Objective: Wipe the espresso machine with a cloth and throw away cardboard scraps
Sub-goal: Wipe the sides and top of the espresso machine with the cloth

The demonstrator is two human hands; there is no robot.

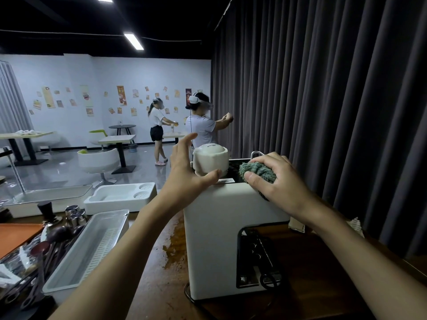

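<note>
- Wet brown stain (173,247): it lies on the counter against the left foot of the espresso machine (212,239). It probably wants a pass of its own once the casing is done.
- Left hand (184,168): it is above the machine's top left corner with the fingers spread and straight, gripping nothing. The thumb lies at the base of the white cap (210,159). It is best used to steady that cap so the wiping does not knock it.
- Cloth (257,172): this green cloth is bunched into a wad on the machine's top, right of the cap. Opening it flatter would cover more surface per stroke.
- Right hand (280,182): its fingers curl over the cloth and press it down on the top right edge. Firm, overlapping strokes from the top down the sides should work well.
- Pale scrap (297,224): it sits just behind the machine's right side and may be cardboard, though I cannot tell for sure.
</note>
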